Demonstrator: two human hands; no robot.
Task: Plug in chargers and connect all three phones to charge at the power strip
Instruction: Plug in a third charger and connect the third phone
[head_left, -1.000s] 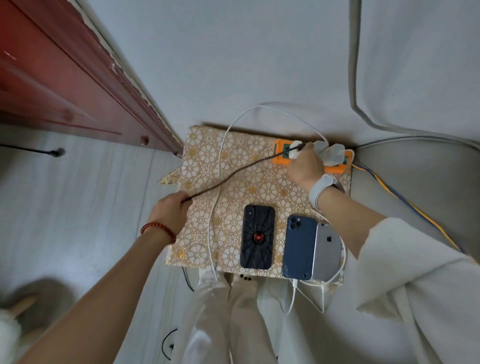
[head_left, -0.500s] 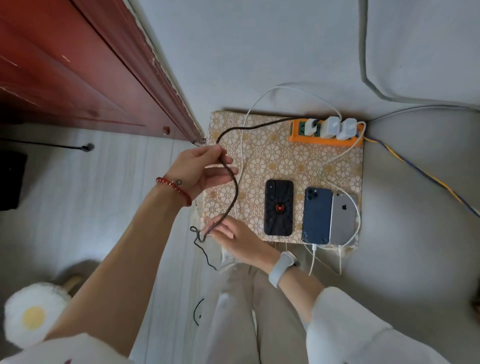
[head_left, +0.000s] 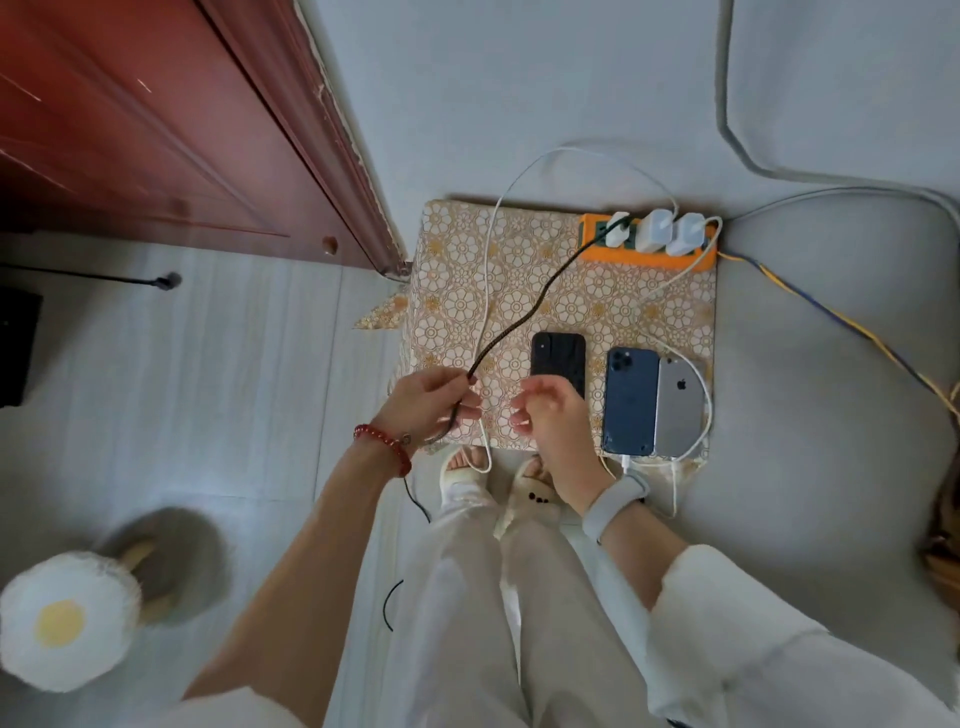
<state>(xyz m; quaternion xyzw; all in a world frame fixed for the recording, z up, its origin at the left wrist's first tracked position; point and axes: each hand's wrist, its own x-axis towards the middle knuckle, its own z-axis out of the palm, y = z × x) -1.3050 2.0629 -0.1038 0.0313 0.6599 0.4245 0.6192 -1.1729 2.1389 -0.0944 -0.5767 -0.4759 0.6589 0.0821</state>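
Note:
An orange power strip (head_left: 597, 244) lies at the back of a floral-patterned box top (head_left: 457, 249), with three white chargers (head_left: 654, 234) plugged in. Three phones lie face down near the front edge: a black phone (head_left: 557, 356), a blue phone (head_left: 628, 400) and a silver phone (head_left: 678, 410). White cables reach the blue and silver phones' near ends. A dark braided cable (head_left: 530, 306) runs from the leftmost charger to my left hand (head_left: 426, 405), which grips it. My right hand (head_left: 550, 415) hovers over the black phone's near end, fingers apart, holding nothing I can see.
A red-brown wooden door (head_left: 156, 135) stands at the left. A yellow-and-blue cord (head_left: 831, 317) trails right from the strip, and a grey cable (head_left: 737, 145) curves behind. A fried-egg slipper (head_left: 62, 623) lies at lower left. My feet in slippers (head_left: 493, 483) are against the box.
My left hand has dropped lower and right, pulling the dark cable straighter. My right hand has let go of the cable's lower part and risen toward the black phone.

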